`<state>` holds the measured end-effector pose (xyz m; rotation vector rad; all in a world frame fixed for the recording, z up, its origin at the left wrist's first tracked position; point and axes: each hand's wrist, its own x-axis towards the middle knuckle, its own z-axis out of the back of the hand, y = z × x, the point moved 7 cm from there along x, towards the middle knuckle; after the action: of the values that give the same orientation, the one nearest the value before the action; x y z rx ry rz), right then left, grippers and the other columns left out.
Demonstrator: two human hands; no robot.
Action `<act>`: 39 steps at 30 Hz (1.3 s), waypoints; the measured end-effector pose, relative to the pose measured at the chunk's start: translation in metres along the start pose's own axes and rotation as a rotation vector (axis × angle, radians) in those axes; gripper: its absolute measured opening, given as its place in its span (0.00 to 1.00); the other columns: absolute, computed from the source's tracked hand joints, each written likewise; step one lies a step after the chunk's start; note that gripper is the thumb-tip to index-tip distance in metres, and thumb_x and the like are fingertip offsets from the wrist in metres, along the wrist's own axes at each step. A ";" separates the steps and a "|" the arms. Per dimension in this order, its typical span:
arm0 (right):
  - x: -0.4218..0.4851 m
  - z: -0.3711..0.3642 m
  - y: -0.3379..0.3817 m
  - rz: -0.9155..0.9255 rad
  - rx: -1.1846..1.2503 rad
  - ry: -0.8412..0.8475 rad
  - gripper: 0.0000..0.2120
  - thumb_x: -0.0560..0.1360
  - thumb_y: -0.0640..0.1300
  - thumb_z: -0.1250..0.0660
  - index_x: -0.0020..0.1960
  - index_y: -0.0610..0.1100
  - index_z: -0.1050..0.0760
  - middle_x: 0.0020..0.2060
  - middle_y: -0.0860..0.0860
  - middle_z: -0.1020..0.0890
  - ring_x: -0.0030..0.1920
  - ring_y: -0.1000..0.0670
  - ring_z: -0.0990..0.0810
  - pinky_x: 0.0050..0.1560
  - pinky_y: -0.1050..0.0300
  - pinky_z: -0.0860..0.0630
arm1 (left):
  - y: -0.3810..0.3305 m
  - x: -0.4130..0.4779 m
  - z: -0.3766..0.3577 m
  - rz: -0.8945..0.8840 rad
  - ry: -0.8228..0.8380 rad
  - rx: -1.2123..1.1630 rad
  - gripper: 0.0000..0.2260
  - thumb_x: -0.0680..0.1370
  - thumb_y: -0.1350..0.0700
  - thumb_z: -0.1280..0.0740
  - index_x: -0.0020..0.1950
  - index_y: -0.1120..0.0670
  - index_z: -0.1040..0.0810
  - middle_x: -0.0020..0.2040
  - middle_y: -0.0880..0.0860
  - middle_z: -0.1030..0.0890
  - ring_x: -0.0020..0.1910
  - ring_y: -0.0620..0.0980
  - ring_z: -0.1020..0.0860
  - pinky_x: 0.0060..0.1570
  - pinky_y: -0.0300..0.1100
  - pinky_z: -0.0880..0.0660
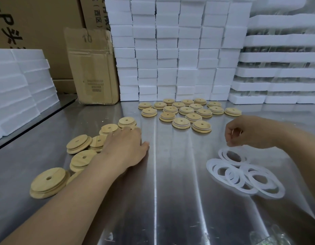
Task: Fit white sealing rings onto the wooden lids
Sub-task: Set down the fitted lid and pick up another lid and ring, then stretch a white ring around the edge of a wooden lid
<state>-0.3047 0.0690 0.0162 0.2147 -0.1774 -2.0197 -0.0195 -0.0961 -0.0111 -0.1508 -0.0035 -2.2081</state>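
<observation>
Head view: left hand spread flat on unfitted wooden lids. Right hand curled, seemingly pinching rim of top sealing ring just under fingertips. Rings likely thin, floppy, clingy: peel 1 by rim. Lids stiff, light.

**A packing workshop, by the look of it**

This is a small factory packing bench. The table is bare sheet steel, scuffed and shiny. Behind it white foam blocks are stacked up like a wall, with foam trays piled to the right and more foam on the left. Printed brown cartons stand at the back. Identical wooden lids lie in batches on the steel, near a loose heap of white rings.
</observation>
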 end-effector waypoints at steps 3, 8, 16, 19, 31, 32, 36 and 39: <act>-0.001 0.000 0.004 0.033 0.050 0.002 0.06 0.77 0.46 0.24 0.44 0.56 0.17 0.41 0.53 0.16 0.41 0.53 0.20 0.45 0.57 0.24 | -0.007 0.001 0.002 -0.084 -0.066 -0.050 0.12 0.84 0.42 0.39 0.47 0.49 0.29 0.48 0.49 0.22 0.53 0.57 0.21 0.48 0.51 0.30; -0.002 0.000 0.004 0.052 0.079 0.041 0.03 0.77 0.51 0.24 0.48 0.59 0.17 0.38 0.56 0.17 0.38 0.56 0.20 0.46 0.57 0.26 | -0.018 0.000 0.003 -0.158 -0.124 -0.061 0.23 0.83 0.37 0.39 0.75 0.44 0.26 0.69 0.48 0.26 0.70 0.53 0.28 0.64 0.51 0.28; -0.004 -0.004 -0.005 0.026 0.053 0.138 0.05 0.74 0.53 0.22 0.40 0.56 0.16 0.34 0.53 0.18 0.37 0.54 0.22 0.49 0.52 0.24 | -0.027 -0.001 -0.001 -0.180 -0.108 -0.272 0.15 0.78 0.34 0.31 0.61 0.39 0.23 0.55 0.42 0.17 0.49 0.45 0.21 0.41 0.44 0.27; -0.007 0.004 0.009 0.117 0.272 0.056 0.04 0.73 0.52 0.20 0.43 0.56 0.15 0.33 0.53 0.19 0.34 0.57 0.23 0.44 0.54 0.26 | -0.035 -0.002 -0.005 -0.198 -0.096 -0.396 0.14 0.77 0.36 0.28 0.60 0.39 0.22 0.58 0.40 0.17 0.55 0.46 0.21 0.54 0.49 0.21; -0.012 -0.021 0.081 0.411 0.667 0.029 0.04 0.78 0.50 0.25 0.45 0.51 0.15 0.38 0.54 0.16 0.40 0.56 0.21 0.43 0.59 0.28 | -0.045 -0.001 -0.009 -0.250 -0.030 -0.709 0.23 0.71 0.39 0.19 0.63 0.38 0.20 0.57 0.42 0.17 0.56 0.44 0.19 0.60 0.50 0.21; -0.012 -0.025 0.085 0.424 0.664 0.027 0.04 0.78 0.50 0.25 0.45 0.51 0.15 0.40 0.55 0.16 0.41 0.57 0.21 0.43 0.62 0.28 | -0.047 -0.001 -0.008 -0.277 -0.007 -0.787 0.22 0.72 0.46 0.18 0.63 0.38 0.20 0.55 0.42 0.16 0.54 0.44 0.17 0.61 0.50 0.20; -0.007 -0.037 0.090 0.410 0.723 -0.054 0.05 0.76 0.48 0.23 0.45 0.47 0.14 0.43 0.49 0.13 0.46 0.46 0.17 0.53 0.52 0.23 | -0.056 -0.002 -0.006 -0.306 0.060 -0.985 0.23 0.77 0.65 0.26 0.67 0.42 0.17 0.55 0.41 0.16 0.45 0.43 0.17 0.52 0.38 0.21; -0.003 -0.041 0.089 0.380 0.766 -0.119 0.04 0.75 0.48 0.22 0.44 0.48 0.14 0.40 0.44 0.14 0.41 0.49 0.19 0.51 0.51 0.25 | -0.056 -0.003 -0.006 -0.229 0.114 -1.129 0.17 0.80 0.59 0.30 0.64 0.42 0.15 0.56 0.39 0.13 0.51 0.36 0.18 0.49 0.33 0.25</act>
<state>-0.2162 0.0316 -0.0039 0.4966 -0.9937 -1.5050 -0.0627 -0.0606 -0.0141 -0.6594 1.3432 -2.1807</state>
